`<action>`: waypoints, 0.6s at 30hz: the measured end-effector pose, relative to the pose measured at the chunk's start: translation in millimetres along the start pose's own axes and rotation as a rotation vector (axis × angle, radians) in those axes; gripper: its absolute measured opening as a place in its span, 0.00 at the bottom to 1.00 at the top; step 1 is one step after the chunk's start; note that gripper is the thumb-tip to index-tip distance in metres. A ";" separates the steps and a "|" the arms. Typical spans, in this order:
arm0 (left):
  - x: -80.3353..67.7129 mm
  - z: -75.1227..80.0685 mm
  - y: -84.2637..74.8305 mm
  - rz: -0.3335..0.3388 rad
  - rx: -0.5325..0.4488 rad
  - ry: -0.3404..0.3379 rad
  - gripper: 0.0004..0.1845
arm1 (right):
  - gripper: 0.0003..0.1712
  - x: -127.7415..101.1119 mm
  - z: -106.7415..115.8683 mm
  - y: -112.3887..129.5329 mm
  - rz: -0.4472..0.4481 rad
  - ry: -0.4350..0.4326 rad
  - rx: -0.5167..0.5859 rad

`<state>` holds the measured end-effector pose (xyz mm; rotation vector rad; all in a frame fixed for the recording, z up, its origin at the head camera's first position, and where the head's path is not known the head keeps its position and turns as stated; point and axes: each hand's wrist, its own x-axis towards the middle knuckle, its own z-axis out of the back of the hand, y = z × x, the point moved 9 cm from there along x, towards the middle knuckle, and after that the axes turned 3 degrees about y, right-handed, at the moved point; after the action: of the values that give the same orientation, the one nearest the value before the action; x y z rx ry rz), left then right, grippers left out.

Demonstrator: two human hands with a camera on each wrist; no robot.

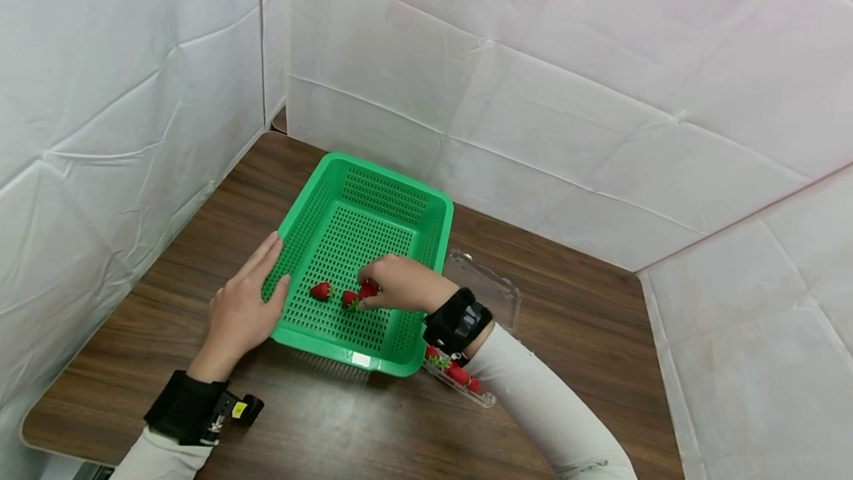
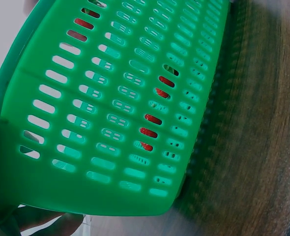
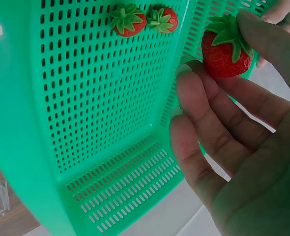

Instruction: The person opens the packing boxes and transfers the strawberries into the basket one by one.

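Observation:
A green perforated plastic basket stands on the table, with two red strawberries on its floor. My right hand reaches in over the basket's right side. Between thumb and fingers it pinches another strawberry, green leaves facing up toward the thumb, above the basket floor. My left hand lies against the basket's left rim with its fingers extended along it. Seen from the left wrist, the basket's slotted wall fills most of the view, and patches of red show through the slots.
To the right of the basket, a clear plastic box lies partly under my right forearm. Several strawberries are in its near part. White sheeted walls enclose the wooden table at the back and sides.

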<state>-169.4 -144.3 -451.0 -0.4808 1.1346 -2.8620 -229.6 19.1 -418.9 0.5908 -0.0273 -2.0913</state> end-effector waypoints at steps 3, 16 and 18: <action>0.2 0.1 -0.3 -0.001 -0.001 0.000 0.31 | 0.11 2.3 -0.2 2.0 -0.007 0.017 -0.009; -0.1 0.1 -0.8 0.005 -0.003 0.005 0.31 | 0.13 15.2 0.0 8.9 -0.028 0.065 -0.046; -0.2 0.2 -1.3 0.002 -0.003 0.004 0.31 | 0.15 17.0 -0.7 10.0 -0.031 0.074 -0.052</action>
<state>-169.1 -143.5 -450.0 -0.4742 1.1399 -2.8615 -229.2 0.0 -423.8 0.6406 0.0784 -2.0925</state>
